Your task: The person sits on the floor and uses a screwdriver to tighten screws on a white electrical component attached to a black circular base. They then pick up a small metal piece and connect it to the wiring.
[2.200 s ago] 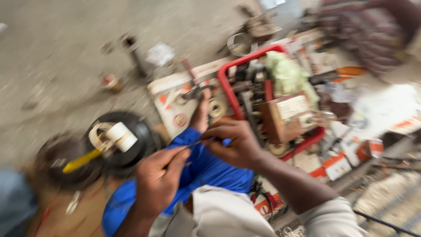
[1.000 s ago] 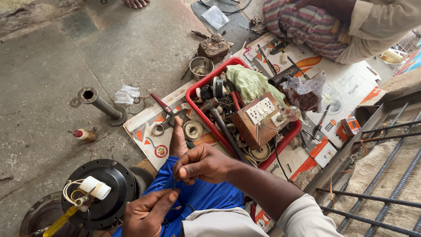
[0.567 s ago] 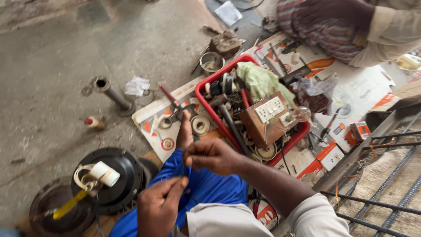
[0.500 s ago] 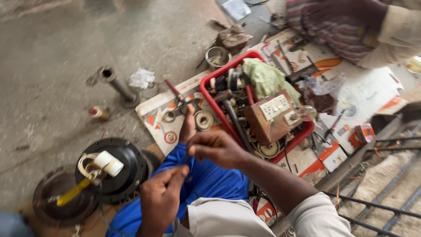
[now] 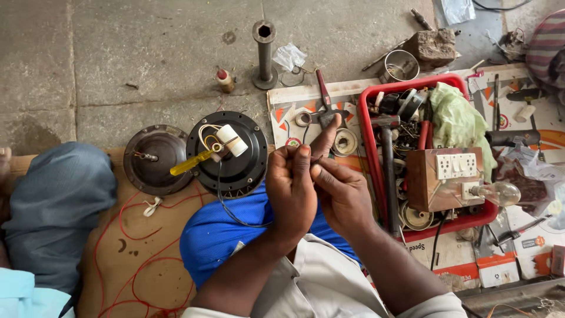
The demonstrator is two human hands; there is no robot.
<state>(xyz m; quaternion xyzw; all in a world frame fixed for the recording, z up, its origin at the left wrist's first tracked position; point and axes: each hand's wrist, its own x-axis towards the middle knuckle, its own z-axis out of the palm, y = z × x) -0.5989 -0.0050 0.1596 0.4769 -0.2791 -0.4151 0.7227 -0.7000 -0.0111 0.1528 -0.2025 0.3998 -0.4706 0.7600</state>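
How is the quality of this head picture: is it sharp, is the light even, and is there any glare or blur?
Head view: sharp overall, no motion blur; the left hand and right hand show clear fingers. Soft, even daylight, only faint shadows on the concrete floor. Small bright glints on the glass bulb and the metal cup. Edges bend slightly, as from a wide lens.
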